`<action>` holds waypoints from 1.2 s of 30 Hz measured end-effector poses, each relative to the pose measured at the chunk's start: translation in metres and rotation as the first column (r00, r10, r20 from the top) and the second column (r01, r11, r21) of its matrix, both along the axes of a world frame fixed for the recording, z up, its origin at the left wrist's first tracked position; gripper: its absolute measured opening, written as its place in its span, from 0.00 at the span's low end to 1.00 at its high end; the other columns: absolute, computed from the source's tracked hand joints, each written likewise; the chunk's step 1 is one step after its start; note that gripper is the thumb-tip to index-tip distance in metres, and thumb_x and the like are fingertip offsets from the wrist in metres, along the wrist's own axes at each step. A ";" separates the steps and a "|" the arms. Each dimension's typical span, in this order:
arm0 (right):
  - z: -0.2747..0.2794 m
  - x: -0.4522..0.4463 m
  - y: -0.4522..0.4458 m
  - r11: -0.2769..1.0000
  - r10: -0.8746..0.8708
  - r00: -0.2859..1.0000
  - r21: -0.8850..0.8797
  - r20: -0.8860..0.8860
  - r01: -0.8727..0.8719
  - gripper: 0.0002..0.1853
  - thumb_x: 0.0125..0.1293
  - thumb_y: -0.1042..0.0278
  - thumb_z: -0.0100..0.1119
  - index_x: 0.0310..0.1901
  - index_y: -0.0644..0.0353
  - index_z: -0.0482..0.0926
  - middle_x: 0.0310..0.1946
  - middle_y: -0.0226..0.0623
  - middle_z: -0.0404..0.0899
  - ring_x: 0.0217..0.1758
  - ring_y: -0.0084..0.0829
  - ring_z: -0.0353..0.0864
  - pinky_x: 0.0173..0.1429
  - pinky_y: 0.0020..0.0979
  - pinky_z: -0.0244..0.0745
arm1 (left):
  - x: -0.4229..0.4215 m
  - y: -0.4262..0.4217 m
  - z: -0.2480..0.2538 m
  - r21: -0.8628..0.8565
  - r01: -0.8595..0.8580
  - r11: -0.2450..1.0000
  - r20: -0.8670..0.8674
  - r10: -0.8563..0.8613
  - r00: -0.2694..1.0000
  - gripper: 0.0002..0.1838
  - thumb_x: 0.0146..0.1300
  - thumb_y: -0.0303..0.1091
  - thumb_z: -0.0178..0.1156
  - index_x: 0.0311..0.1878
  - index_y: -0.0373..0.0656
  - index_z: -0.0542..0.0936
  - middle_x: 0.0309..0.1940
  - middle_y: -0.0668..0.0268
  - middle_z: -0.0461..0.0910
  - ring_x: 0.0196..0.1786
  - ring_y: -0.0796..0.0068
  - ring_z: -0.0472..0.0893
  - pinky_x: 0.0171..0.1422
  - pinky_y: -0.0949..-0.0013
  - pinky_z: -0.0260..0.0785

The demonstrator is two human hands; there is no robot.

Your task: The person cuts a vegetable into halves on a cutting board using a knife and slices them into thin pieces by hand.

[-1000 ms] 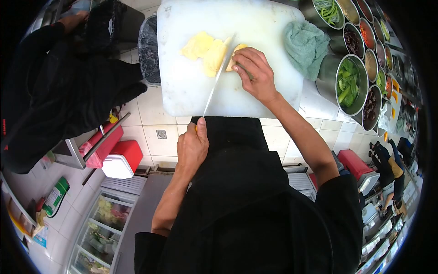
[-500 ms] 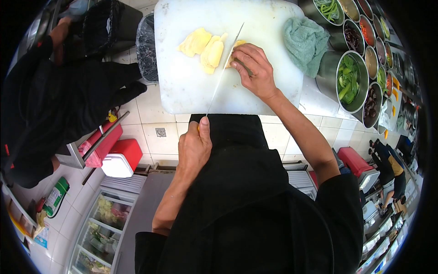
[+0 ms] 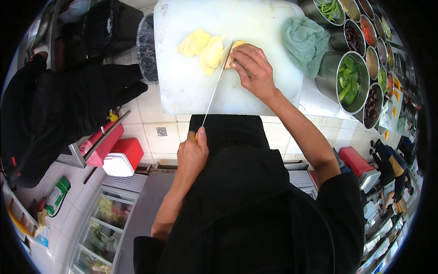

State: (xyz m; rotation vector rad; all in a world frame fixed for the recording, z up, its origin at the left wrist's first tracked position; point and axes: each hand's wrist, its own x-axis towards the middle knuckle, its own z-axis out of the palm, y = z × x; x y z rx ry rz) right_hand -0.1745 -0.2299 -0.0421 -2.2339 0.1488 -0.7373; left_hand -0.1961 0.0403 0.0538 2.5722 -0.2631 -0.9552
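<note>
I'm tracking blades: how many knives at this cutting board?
1: the knife in the left grip, reaching to the yellow piece in the right grip. The green cloth could hide another.

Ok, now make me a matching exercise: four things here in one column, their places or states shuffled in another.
1. Long, thin metal knife
2. Crumpled green cloth
3. Flat, pale yellow slices
4. Tall, round metal pot

A. lying left of the knife
B. holding green leafy vegetables
C. gripped by the bare left hand
D. at the right edge of the white rectangular board

Pairs: 1-C, 2-D, 3-A, 4-B
</note>
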 end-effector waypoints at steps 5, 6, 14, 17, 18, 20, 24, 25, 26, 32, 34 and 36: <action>0.003 0.001 0.001 1.000 0.004 1.000 -0.011 -0.005 -0.004 0.13 0.58 0.78 0.72 0.46 0.62 0.85 0.48 0.39 0.84 0.56 0.44 0.81 0.59 0.39 0.79 | 0.017 -0.016 -0.009 -0.049 -0.029 0.998 0.016 0.030 0.999 0.30 0.81 0.53 0.45 0.32 0.33 0.75 0.21 0.38 0.78 0.28 0.29 0.79 0.36 0.37 0.70; 0.003 0.000 0.001 1.000 0.002 1.000 -0.015 -0.006 -0.002 0.13 0.58 0.78 0.72 0.46 0.62 0.85 0.48 0.39 0.84 0.56 0.45 0.81 0.59 0.39 0.79 | 0.019 -0.016 -0.006 -0.059 -0.040 0.997 0.021 0.041 0.999 0.31 0.81 0.53 0.45 0.32 0.33 0.75 0.21 0.38 0.78 0.28 0.29 0.78 0.35 0.38 0.70; 0.001 0.000 0.001 1.000 -0.001 1.000 -0.011 -0.003 0.001 0.13 0.57 0.78 0.72 0.45 0.63 0.85 0.48 0.39 0.85 0.57 0.44 0.82 0.60 0.39 0.80 | 0.017 -0.022 0.009 -0.100 -0.040 0.994 -0.016 0.038 0.999 0.31 0.82 0.53 0.44 0.31 0.33 0.74 0.19 0.39 0.76 0.27 0.31 0.78 0.32 0.40 0.69; 0.003 0.000 0.001 1.000 -0.007 1.000 -0.016 -0.008 0.006 0.13 0.57 0.78 0.72 0.45 0.63 0.85 0.48 0.39 0.85 0.57 0.44 0.82 0.60 0.38 0.80 | 0.017 -0.022 0.008 -0.098 -0.022 0.995 0.009 0.023 1.000 0.30 0.81 0.53 0.45 0.30 0.33 0.74 0.20 0.38 0.77 0.27 0.31 0.78 0.32 0.40 0.69; 0.003 0.000 0.001 1.000 -0.009 1.000 -0.018 -0.013 0.009 0.13 0.57 0.78 0.72 0.45 0.63 0.85 0.48 0.39 0.85 0.57 0.43 0.82 0.60 0.38 0.80 | 0.017 -0.022 0.009 -0.090 -0.028 0.996 0.003 0.029 1.000 0.30 0.81 0.53 0.45 0.31 0.33 0.74 0.20 0.38 0.77 0.27 0.30 0.79 0.33 0.39 0.69; 0.000 0.000 0.002 1.000 -0.009 1.000 -0.018 -0.002 0.009 0.14 0.57 0.79 0.73 0.46 0.63 0.85 0.48 0.39 0.85 0.55 0.43 0.83 0.59 0.38 0.80 | 0.017 -0.023 0.012 -0.074 -0.040 0.996 -0.009 0.039 0.999 0.30 0.81 0.53 0.46 0.31 0.33 0.75 0.21 0.37 0.77 0.28 0.30 0.79 0.34 0.38 0.69; 0.004 0.000 0.001 1.000 0.003 1.000 -0.016 -0.007 -0.003 0.14 0.57 0.79 0.73 0.46 0.63 0.86 0.48 0.39 0.85 0.55 0.43 0.83 0.58 0.38 0.79 | 0.004 0.000 0.022 -0.020 -0.027 0.999 -0.043 0.026 0.999 0.30 0.80 0.53 0.47 0.32 0.32 0.76 0.21 0.37 0.78 0.29 0.28 0.79 0.37 0.36 0.70; 0.003 0.001 0.000 1.000 0.001 1.000 -0.021 -0.002 -0.001 0.14 0.57 0.79 0.73 0.46 0.63 0.86 0.48 0.39 0.85 0.55 0.43 0.83 0.58 0.38 0.79 | 0.002 0.008 0.026 0.014 -0.023 1.000 -0.061 0.024 0.998 0.30 0.80 0.53 0.47 0.33 0.32 0.76 0.22 0.36 0.78 0.30 0.28 0.79 0.37 0.36 0.70; 0.002 0.001 0.000 1.000 0.000 1.000 -0.026 0.001 0.000 0.14 0.57 0.79 0.73 0.46 0.63 0.86 0.48 0.39 0.85 0.55 0.43 0.83 0.58 0.38 0.79 | 0.000 0.012 0.026 0.049 -0.018 0.999 -0.081 0.022 0.996 0.30 0.80 0.53 0.47 0.33 0.32 0.77 0.22 0.36 0.78 0.30 0.27 0.79 0.38 0.36 0.70; 0.002 0.001 -0.001 1.000 -0.006 1.000 -0.006 0.005 0.006 0.14 0.57 0.78 0.73 0.46 0.62 0.86 0.48 0.39 0.85 0.55 0.43 0.83 0.59 0.38 0.79 | 0.012 -0.011 -0.016 -0.037 0.003 0.999 0.014 -0.003 1.000 0.30 0.80 0.53 0.47 0.31 0.33 0.76 0.21 0.36 0.78 0.30 0.28 0.79 0.38 0.36 0.71; 0.001 0.000 0.002 1.000 -0.002 1.000 0.003 0.006 0.002 0.14 0.58 0.79 0.73 0.46 0.62 0.86 0.48 0.39 0.85 0.55 0.43 0.83 0.59 0.39 0.78 | 0.011 -0.011 -0.012 -0.023 -0.008 1.000 -0.004 0.008 1.000 0.30 0.80 0.53 0.47 0.32 0.34 0.75 0.22 0.36 0.78 0.30 0.28 0.80 0.38 0.36 0.71; 0.001 0.000 0.001 1.000 0.002 1.000 -0.005 0.007 -0.002 0.14 0.58 0.78 0.73 0.46 0.62 0.86 0.48 0.40 0.85 0.55 0.44 0.82 0.60 0.39 0.78 | 0.012 -0.011 -0.011 -0.014 -0.016 1.000 0.001 0.016 1.000 0.30 0.80 0.54 0.47 0.32 0.34 0.75 0.23 0.36 0.79 0.31 0.28 0.80 0.38 0.36 0.72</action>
